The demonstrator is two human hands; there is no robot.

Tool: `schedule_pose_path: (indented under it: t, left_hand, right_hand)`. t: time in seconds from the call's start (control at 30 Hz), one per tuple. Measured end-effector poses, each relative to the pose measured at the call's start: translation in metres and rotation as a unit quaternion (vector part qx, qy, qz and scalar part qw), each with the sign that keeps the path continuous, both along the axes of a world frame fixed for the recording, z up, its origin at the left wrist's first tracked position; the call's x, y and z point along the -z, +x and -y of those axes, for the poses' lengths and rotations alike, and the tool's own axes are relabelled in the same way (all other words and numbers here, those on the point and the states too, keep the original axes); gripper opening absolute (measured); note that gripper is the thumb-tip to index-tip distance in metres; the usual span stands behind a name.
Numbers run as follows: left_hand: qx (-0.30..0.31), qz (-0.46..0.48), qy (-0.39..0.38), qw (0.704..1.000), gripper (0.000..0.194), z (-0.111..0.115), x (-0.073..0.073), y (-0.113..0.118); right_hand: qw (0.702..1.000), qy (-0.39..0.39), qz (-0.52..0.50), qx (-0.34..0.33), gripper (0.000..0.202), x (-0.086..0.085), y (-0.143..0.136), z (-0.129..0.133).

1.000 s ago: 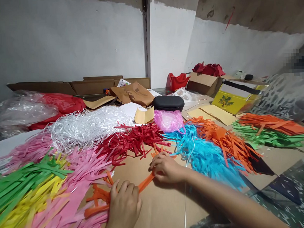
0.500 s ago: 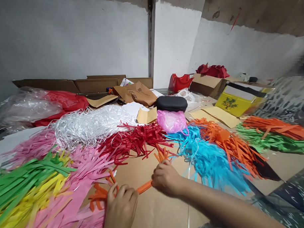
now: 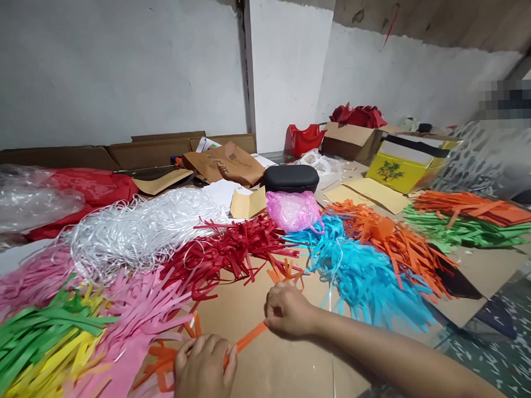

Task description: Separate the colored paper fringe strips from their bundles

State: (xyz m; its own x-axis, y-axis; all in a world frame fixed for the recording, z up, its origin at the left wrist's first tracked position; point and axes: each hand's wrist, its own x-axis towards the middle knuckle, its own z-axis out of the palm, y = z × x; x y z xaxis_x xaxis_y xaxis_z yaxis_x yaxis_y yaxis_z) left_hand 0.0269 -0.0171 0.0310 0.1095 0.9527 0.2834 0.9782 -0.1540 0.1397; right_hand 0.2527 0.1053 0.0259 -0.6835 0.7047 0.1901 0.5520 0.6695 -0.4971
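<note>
Orange strip bundle (image 3: pixel 252 336) clamped in two places

We clamp it in our left grip (image 3: pixel 205 363) and right grip (image 3: pixel 289 310), its middle running between them. Pink strips (image 3: pixel 137 325) lie left of both; blue strips (image 3: pixel 359 271), right.

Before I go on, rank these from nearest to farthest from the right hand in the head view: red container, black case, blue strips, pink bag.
From the right hand:
1. Blue strips, just to its right.
2. Pink bag, ahead of it.
3. Black case, just behind the bag.
4. Red container, farthest back, slightly right of the case.
</note>
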Motion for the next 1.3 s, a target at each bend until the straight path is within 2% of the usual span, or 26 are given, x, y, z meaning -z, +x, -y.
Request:
schedule_pose_path:
  t: [0.17,0.23,0.33,0.4,0.47,0.53,0.63,0.73,0.87,1.0,1.1,1.23,1.3]
  left_hand:
    - [0.014,-0.017,0.019,1.0,0.018,0.0,0.0,-0.003]
    - [0.04,-0.046,0.037,0.997,0.027,0.002,-0.002,-0.003]
    - [0.079,-0.109,0.067,0.989,0.05,0.004,-0.001,-0.002]
    - [0.098,-0.103,0.098,0.985,0.046,0.003,0.001,0.001]
    - [0.107,-0.048,0.129,0.985,0.033,0.0,0.002,0.006]
    - [0.104,0.006,0.15,0.983,0.022,-0.005,0.001,0.011]
    - [0.092,0.031,0.16,0.982,0.026,-0.011,-0.002,0.017]
    - [0.083,0.029,0.16,0.983,0.027,-0.013,-0.002,0.018]
    - [0.075,0.012,0.162,0.984,0.028,-0.012,0.004,0.018]
    - [0.073,-0.019,0.147,0.986,0.033,-0.005,0.008,0.015]
    - [0.074,-0.028,0.117,0.99,0.035,0.003,0.006,0.008]
    - [0.045,-0.006,0.078,0.996,0.013,0.005,0.002,-0.001]
    - [0.029,0.001,0.066,0.997,0.01,0.002,0.001,-0.002]
  right_hand:
    - [1.0,0.01,0.004,0.004,0.015,-0.001,0.0,0.0]
    - [1.0,0.023,0.004,-0.016,0.014,-0.006,0.006,-0.002]
    - [0.988,0.095,0.014,-0.124,0.014,-0.016,0.02,-0.007]
    - [0.961,0.188,0.032,-0.201,0.011,-0.022,0.025,-0.01]
    - [0.938,0.25,0.044,-0.237,0.015,-0.024,0.025,-0.013]
    - [0.939,0.251,0.04,-0.234,0.016,-0.023,0.021,-0.016]
    - [0.954,0.224,0.019,-0.198,0.011,-0.02,0.016,-0.02]
    - [0.964,0.2,0.003,-0.175,0.003,-0.021,0.014,-0.02]
    - [0.966,0.203,0.0,-0.159,0.017,-0.021,0.008,-0.006]
    - [0.955,0.235,0.021,-0.181,0.017,-0.011,0.002,0.006]
    - [0.966,0.204,0.011,-0.161,0.018,-0.003,0.007,0.003]
    - [0.983,0.139,-0.003,-0.116,0.009,0.001,0.011,-0.006]
    - [0.989,0.117,0.0,-0.093,0.009,0.0,0.008,-0.007]
